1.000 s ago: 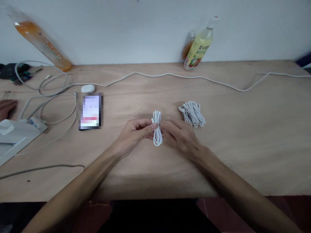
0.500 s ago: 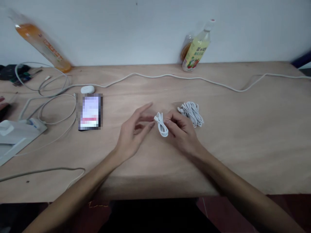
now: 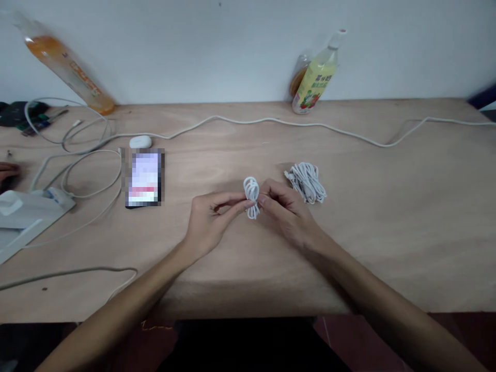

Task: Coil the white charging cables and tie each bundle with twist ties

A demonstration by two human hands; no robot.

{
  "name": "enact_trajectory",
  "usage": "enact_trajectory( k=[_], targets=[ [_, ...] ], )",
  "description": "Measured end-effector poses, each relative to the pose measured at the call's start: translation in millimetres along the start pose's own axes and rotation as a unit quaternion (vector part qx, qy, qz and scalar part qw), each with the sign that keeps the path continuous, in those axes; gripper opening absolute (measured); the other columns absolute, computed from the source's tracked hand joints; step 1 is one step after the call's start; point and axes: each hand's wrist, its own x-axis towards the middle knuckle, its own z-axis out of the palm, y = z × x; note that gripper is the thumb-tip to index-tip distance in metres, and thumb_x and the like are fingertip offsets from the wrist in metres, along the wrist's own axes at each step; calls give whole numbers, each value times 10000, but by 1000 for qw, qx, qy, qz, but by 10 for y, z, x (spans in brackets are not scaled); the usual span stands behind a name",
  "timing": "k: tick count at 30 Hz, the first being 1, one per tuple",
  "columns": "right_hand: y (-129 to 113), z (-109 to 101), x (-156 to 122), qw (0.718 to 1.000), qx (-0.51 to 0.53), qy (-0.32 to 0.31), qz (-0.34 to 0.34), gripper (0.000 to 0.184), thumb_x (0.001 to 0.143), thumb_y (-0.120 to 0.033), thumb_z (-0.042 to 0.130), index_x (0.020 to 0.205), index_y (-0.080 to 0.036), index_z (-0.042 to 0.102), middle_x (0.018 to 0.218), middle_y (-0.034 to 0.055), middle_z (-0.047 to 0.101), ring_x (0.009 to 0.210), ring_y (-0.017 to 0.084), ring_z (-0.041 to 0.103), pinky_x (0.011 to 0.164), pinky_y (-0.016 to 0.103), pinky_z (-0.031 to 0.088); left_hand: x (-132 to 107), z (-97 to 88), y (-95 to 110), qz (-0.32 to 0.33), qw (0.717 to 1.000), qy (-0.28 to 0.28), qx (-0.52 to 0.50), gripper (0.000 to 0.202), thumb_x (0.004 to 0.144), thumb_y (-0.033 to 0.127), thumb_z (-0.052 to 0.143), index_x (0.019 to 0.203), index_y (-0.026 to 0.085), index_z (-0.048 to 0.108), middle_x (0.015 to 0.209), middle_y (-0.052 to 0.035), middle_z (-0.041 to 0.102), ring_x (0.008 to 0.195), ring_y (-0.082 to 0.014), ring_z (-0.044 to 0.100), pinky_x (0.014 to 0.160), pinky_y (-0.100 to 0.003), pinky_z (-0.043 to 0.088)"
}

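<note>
A small coiled white cable (image 3: 251,189) is held upright over the middle of the table, pinched narrow at its centre. My left hand (image 3: 211,217) grips its left side between thumb and forefinger. From the other side, the thumb and fingers of my right hand (image 3: 284,209) close on the same coil; its curled fingers partly hide each other. Just beyond my right hand lies a bundle of white cables (image 3: 308,182) on the wooden table (image 3: 387,206).
A phone (image 3: 144,178) and a white earbud case (image 3: 140,142) lie to the left, near loose cables and a white box-like object (image 3: 31,217). One long white cable (image 3: 267,120) crosses the back. Two bottles (image 3: 315,77) (image 3: 70,72) lean at the wall. Another person's hand (image 3: 8,170) shows at the left edge.
My left thumb and forefinger have closed on the coil, which has turned more upright and shifted slightly left. The other person's hand at the left edge has moved a little.
</note>
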Motion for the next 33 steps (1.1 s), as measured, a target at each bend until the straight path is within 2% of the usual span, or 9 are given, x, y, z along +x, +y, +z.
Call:
enact_trajectory(
  k=[2, 5, 11, 18, 24, 29, 33],
  targets=[
    [-13, 1, -10, 1000, -11, -4, -3, 278, 1057, -325, 604, 794, -248, 560, 736, -33, 504, 689, 159, 436, 657, 314, 364, 16, 5, 40, -69, 996, -16, -50, 235, 920, 468, 891, 940, 235, 913, 945, -48, 894, 860, -240, 836, 813, -355, 691],
    [-33, 5, -26, 1000, -17, -9, -10, 259, 1063, -316, 586, 814, -245, 574, 739, -32, 529, 690, 159, 450, 656, 314, 364, 38, 2, 81, -132, 985, -37, -106, 275, 896, 495, 901, 882, 221, 907, 880, -55, 882, 805, -233, 826, 813, -369, 703],
    [-67, 4, -39, 999, -22, -15, -34, 231, 1055, -267, 569, 825, -248, 570, 738, -31, 554, 668, 155, 465, 641, 315, 367, 62, 7, 49, -179, 966, -63, -174, 293, 842, 509, 946, 884, 221, 910, 838, -59, 870, 761, -220, 817, 818, -381, 712],
    [-75, 13, -95, 988, -101, 19, -120, 217, 1033, -238, 585, 817, -256, 574, 698, -31, 563, 600, 146, 458, 590, 324, 363, 45, -4, 33, -163, 965, -87, -186, 244, 875, 451, 931, 946, 218, 914, 914, -74, 880, 881, -252, 838, 875, -407, 706],
    [-57, 33, -160, 978, -115, 44, -168, 95, 1015, -249, 642, 973, -283, 563, 718, -58, 546, 555, 131, 440, 525, 305, 349, 48, -25, 45, -108, 976, -82, -171, 234, 887, 442, 929, 983, 228, 916, 1025, -81, 880, 1018, -271, 830, 927, -410, 699],
    [-14, 46, -147, 974, -128, 57, -177, 268, 935, -291, 764, 1079, -291, 538, 833, -46, 566, 647, 147, 520, 572, 309, 427, 73, -26, 46, -51, 976, -75, -200, 177, 907, 417, 929, 991, 262, 916, 1227, -82, 840, 1139, -265, 809, 937, -363, 693],
    [-3, 47, -131, 974, -144, 37, -173, 257, 947, -316, 768, 1128, -280, 589, 896, -19, 623, 671, 155, 554, 609, 327, 473, 64, -10, 30, -55, 972, -73, -215, 229, 903, 471, 929, 1010, 270, 907, 1280, -84, 816, 1165, -282, 803, 940, -393, 703]
  ],
)
